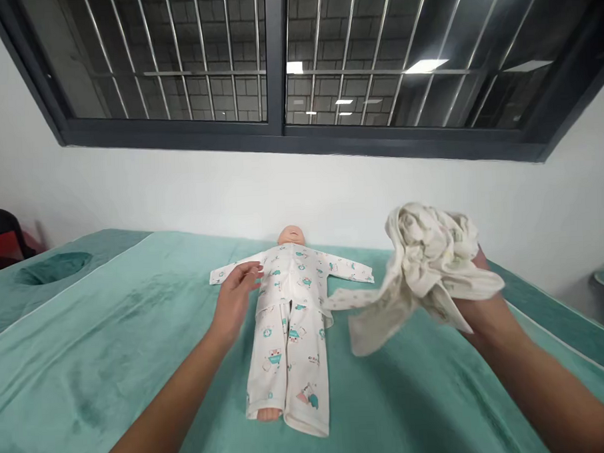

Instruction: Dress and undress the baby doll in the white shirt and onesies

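A baby doll [291, 235] lies on its back, dressed in a white printed top [291, 274] with both sleeves spread out. White printed trousers [288, 360] cover its legs, and one foot shows at a cuff. My left hand [238, 297] is over the doll's sleeve on the left, beside the top, its fingers loosely bent and holding nothing. Bunched off-white baby clothes [423, 254] are gripped in my right hand [478, 305], raised to the right of the doll. Loose ends of the cloth dangle toward the doll, and the bundle hides most of that hand's fingers.
The doll lies on a bed with a green cover [151, 326], which has a face hole [53, 267] at the far left. A white wall [205, 190] stands right behind, below a dark-framed barred window [278, 127]. A black and red object [2, 243] is at the left edge.
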A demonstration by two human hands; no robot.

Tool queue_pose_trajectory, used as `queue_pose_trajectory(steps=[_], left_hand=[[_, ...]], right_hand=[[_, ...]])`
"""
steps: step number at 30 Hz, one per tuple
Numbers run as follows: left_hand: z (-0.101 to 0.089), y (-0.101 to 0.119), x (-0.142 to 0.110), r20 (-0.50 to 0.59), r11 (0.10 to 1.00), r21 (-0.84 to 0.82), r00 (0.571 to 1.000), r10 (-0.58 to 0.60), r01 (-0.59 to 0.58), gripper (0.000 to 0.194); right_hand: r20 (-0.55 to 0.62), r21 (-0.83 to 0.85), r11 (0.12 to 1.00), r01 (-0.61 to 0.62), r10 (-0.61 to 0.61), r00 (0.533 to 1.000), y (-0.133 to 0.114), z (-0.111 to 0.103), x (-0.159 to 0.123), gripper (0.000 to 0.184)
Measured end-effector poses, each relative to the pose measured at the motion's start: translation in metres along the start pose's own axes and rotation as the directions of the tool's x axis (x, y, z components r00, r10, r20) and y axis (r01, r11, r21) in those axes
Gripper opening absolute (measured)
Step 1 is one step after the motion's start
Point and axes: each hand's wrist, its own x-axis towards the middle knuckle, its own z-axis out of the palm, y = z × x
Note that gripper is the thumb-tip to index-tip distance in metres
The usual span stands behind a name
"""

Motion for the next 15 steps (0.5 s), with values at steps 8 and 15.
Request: queue_pose_trajectory(steps=[8, 15], left_hand=[[0.034, -0.04, 0.062, 0.005, 0.972, 0.229, 0.998, 0.055, -0.055, 0.028], [0.062, -0.066, 0.123, 0.18, 0.901, 0.386, 0.974, 0.136, -0.197, 0.039]], right_hand=[[0.447, -0.365, 0.928, -0.078, 0.248, 0.86, 0.128, -0.006, -0.045, 0.074], [0.474, -0.469, 0.883, 0.015, 0.238, 0.848, 0.034, 0.007, 0.002, 0.075]])
